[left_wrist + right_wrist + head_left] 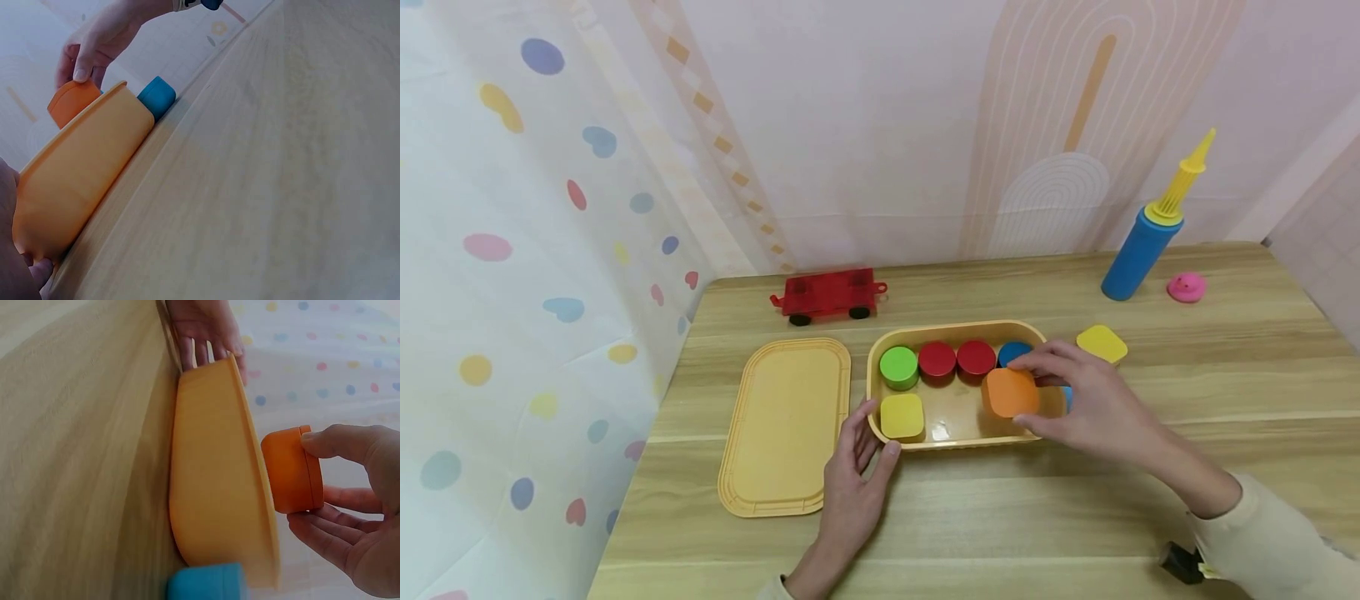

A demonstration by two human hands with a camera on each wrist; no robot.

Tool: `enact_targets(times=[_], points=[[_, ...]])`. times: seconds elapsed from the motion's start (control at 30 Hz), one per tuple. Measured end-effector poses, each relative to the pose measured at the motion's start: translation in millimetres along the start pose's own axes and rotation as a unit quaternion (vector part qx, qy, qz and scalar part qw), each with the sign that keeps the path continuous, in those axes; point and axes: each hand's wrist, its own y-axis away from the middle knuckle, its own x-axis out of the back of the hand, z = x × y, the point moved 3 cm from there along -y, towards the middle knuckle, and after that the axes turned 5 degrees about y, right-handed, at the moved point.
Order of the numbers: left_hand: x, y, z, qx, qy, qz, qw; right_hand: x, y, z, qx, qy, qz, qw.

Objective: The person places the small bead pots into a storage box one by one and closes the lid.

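Observation:
My right hand [1097, 408] pinches an orange rounded-square pot with a lid seam [292, 470] between thumb and fingers. The pot is tilted above the right part of a pale orange box [955, 444]. Inside the box, a green round pot [898, 367], two red round ones [937, 362] and a dark blue one [1015, 353] line the far wall, and a yellow square pot [902, 416] sits at the near left. My left hand [853, 492] rests against the box's near left corner. A light blue pot [157, 98] stands outside the box's right end, partly hidden in the head view.
A flat pale orange lid [786, 425] lies left of the box. Behind stands a red toy wagon [829, 294]. To the right are a yellow square pot [1102, 343], a blue and yellow pump [1138, 254] and a pink toy [1187, 287]. A black object [1182, 562] lies near the right sleeve.

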Motion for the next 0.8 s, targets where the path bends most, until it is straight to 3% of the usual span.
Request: enact_targets(times=[0.43, 0.8], points=[[-0.9, -0.7, -0.1, 0.000, 0.000, -0.002, 1.0000, -36, -17.2, -5, 0.004, 0.027, -0.050, 0.9984], [-0.7, -0.5, 0.2, 0.004, -0.005, -0.001, 1.0000, -62, -34.0, -4, -0.023, 0.049, -0.090, 0.9945]])
